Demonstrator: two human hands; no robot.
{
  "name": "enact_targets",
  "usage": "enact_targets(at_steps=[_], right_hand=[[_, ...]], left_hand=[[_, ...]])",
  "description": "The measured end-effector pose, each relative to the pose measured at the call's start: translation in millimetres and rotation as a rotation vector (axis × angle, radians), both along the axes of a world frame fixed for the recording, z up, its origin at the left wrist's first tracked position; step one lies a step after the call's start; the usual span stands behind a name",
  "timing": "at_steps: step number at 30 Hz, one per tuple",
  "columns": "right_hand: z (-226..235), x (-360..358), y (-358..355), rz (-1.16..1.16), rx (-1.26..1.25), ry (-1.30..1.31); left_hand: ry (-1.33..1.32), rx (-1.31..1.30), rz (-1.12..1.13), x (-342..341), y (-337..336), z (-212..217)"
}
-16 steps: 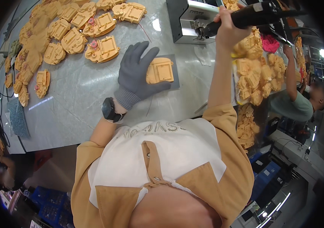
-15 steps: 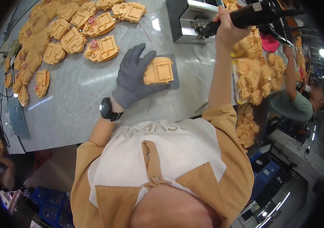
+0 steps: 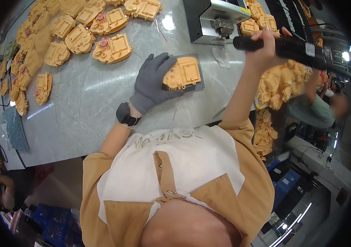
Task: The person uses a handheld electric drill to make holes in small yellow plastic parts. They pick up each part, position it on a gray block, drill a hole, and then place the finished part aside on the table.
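Note:
My left hand (image 3: 152, 80), in a grey knitted glove, is closed on the left side of a yellow plastic housing (image 3: 186, 74). The housing has a square frame in it and rests on a dark flat pad (image 3: 199, 84) on the table. My bare right hand (image 3: 264, 51) is wrapped round a black electric screwdriver (image 3: 296, 48) with a cable at its rear. Its front end points left, just below and right of a metal screw feeder (image 3: 220, 22), apart from the housing.
Several yellow housings (image 3: 80, 39), some with a pink part, cover the table's far left. More yellow parts (image 3: 280, 84) are heaped at the right. A blue-grey foam pad (image 3: 16, 128) lies at the left edge. A person (image 3: 319, 107) is beyond the right side.
The screwdriver has come away from the feeder, to the right and slightly nearer me. My left hand and the housing sit a little further right in the picture, and the view has shifted slightly.

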State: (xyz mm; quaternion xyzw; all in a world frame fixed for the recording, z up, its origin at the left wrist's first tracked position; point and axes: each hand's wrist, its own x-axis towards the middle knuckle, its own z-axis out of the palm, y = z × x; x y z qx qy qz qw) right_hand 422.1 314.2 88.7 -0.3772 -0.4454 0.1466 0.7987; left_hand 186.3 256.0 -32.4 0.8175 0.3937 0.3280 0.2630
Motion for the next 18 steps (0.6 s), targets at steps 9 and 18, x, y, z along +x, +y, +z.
enact_targets(at_steps=[9, 18], right_hand=[[-14.4, 1.3, 49.8, -0.055, -0.101, -0.22], [-10.6, -25.6, -31.4, 0.155, -0.237, 0.038]], left_hand=[[-0.072, 0.002, -0.06, -5.5, 3.1, -1.5], [-0.045, -0.019, -0.015, -7.1, -0.2, 0.8]])
